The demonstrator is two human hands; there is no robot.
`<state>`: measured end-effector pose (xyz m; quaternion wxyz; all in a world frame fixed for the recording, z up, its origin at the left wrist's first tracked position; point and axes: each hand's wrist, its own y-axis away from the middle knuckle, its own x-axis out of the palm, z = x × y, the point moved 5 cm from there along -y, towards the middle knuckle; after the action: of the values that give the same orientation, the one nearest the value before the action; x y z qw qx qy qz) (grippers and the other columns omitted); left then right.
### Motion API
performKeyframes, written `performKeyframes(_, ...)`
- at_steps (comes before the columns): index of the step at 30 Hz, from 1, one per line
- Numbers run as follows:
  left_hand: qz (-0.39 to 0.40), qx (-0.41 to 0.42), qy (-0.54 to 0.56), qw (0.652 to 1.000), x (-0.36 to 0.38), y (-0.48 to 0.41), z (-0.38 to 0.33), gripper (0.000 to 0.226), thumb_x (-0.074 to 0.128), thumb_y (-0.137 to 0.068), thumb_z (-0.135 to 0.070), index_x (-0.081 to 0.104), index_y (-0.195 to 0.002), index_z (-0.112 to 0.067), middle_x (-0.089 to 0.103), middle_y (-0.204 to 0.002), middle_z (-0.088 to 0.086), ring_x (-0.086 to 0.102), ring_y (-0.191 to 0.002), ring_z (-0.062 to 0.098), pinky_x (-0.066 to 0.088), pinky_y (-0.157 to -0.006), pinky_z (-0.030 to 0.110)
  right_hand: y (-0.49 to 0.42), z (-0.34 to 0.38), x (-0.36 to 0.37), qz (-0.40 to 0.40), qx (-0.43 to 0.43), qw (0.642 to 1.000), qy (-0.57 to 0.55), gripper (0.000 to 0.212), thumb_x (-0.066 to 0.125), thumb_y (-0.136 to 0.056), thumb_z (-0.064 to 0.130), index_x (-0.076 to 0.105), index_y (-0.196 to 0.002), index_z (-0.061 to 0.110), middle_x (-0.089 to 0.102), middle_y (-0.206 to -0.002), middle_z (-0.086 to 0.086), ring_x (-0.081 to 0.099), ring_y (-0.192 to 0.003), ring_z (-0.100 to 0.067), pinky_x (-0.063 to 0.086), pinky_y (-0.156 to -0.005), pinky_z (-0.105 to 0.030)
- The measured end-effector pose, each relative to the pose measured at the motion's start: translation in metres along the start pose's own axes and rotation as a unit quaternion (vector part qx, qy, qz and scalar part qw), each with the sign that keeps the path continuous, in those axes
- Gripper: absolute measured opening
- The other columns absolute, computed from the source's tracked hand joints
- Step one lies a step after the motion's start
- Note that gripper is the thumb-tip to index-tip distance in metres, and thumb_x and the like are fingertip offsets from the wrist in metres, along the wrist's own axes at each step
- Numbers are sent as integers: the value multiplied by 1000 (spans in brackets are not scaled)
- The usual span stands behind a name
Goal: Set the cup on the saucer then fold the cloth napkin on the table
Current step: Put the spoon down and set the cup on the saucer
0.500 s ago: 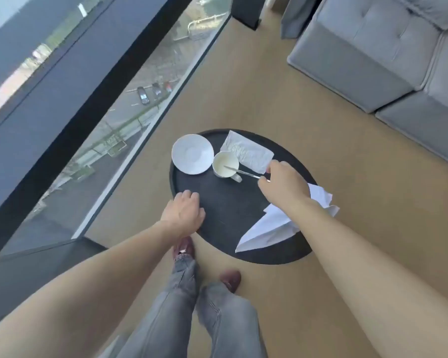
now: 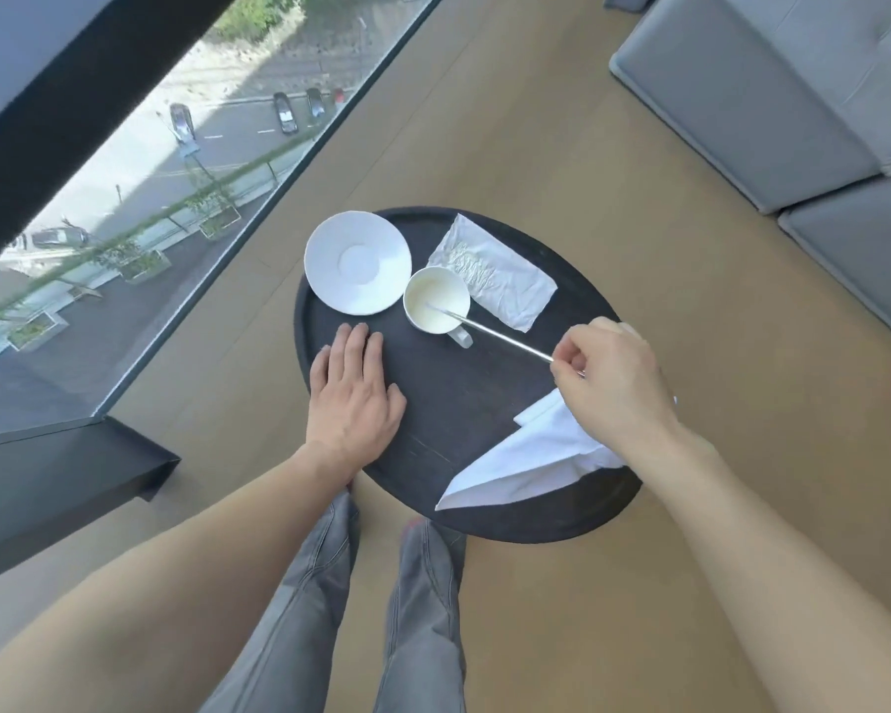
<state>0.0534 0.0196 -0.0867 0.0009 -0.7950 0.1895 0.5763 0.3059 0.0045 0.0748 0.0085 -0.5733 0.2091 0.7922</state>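
Observation:
A white cup (image 2: 435, 299) stands on the round black table (image 2: 464, 419), just right of the empty white saucer (image 2: 357, 261) and touching its edge. A thin metal spoon (image 2: 495, 336) leans in the cup, its handle pinched by my right hand (image 2: 615, 383). My left hand (image 2: 353, 396) lies flat and open on the table, below the saucer. A white cloth napkin (image 2: 528, 455) lies partly folded at the table's near right, half under my right forearm. A crumpled paper napkin (image 2: 492, 272) lies behind the cup.
A floor-to-ceiling window (image 2: 176, 146) runs along the left, with a dark ledge (image 2: 63, 470) at its base. A grey sofa (image 2: 793, 95) fills the upper right. Wooden floor surrounds the table. My legs in grey jeans (image 2: 340, 609) stand at the table's near edge.
My left hand has flattened onto the table from a loose curl at its rim. My right hand has drawn back from the cup along the spoon's handle.

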Motion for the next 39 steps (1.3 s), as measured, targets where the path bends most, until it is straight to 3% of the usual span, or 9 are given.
performKeyframes(2, -23, -15, 6, 1000, 4, -1, 2, 66, 52, -87, -31, 46, -147, -3, 44, -156, 17, 34, -151, 35, 22, -123, 49, 0, -27, 1, 12, -16, 999, -33, 16, 62, -89, 8, 66, -77, 18, 58, -79, 7, 55, -81, -18, 50, -68, -36)
performKeyframes(5, -48, -25, -4, 999, 8, -2, 4, 66, 50, -90, -34, 44, -148, -3, 44, -157, 16, 34, -151, 34, 19, -125, 47, -3, -62, 3, 5, -14, 996, -88, 18, 66, -89, 5, 68, -82, 21, 59, -84, 11, 58, -82, -4, 43, -69, -14)
performKeyframes(7, -63, -23, -15, 998, 11, -2, 5, 66, 49, -91, -35, 44, -149, -4, 45, -157, 15, 33, -152, 33, 17, -126, 46, -10, -80, 5, -16, -10, 994, -106, 19, 67, -89, 5, 69, -84, 23, 60, -85, 14, 58, -81, -1, 40, -67, -9)
performKeyframes(13, -89, -31, -28, 995, 15, -2, 6, 67, 51, -91, -39, 46, -149, -6, 47, -156, 14, 34, -151, 33, 17, -127, 46, -60, -105, 37, -22, -11, 995, -99, 19, 66, -89, 10, 68, -82, 28, 58, -84, 12, 57, -73, -7, 50, -68, -32)
performKeyframes(18, -126, -29, -21, 991, 13, -1, 7, 66, 55, -89, -37, 51, -147, -5, 51, -153, 15, 39, -149, 34, 22, -127, 47, -90, -115, 66, -7, -4, 998, -60, 15, 64, -88, 13, 66, -81, 25, 56, -82, 11, 58, -72, -13, 54, -69, -41)
performKeyframes(26, -135, -34, -16, 990, 12, -1, 6, 66, 56, -89, -39, 54, -145, -5, 52, -152, 14, 41, -149, 34, 23, -126, 48, -105, -118, 78, 8, 6, 997, -74, 15, 66, -86, 14, 65, -79, 27, 57, -81, 12, 58, -72, -9, 54, -70, -39)
performKeyframes(30, -132, -34, -17, 991, 11, -1, 6, 67, 56, -89, -40, 53, -146, -6, 52, -153, 14, 40, -149, 33, 22, -126, 48, -99, -112, 75, 9, 8, 998, -67, 7, 69, -87, 17, 68, -91, 22, 56, -88, 9, 58, -80, -16, 54, -75, -41)
performKeyframes(34, -126, -36, -16, 991, 11, -2, 6, 67, 56, -89, -40, 52, -146, -6, 52, -153, 13, 39, -150, 33, 21, -127, 47, -82, -68, 68, -24, -43, 991, -124, 9, 70, -85, 23, 69, -93, 20, 58, -90, 8, 58, -74, -10, 54, -73, -37)
performKeyframes(39, -116, -40, -17, 992, 11, -1, 6, 67, 56, -89, -40, 52, -147, -7, 51, -154, 13, 38, -150, 32, 19, -127, 46, -55, -1, 87, 11, -79, 975, -208, 28, 75, -82, 37, 70, -102, 18, 59, -82, 7, 60, -79, -6, 51, -78, -27)
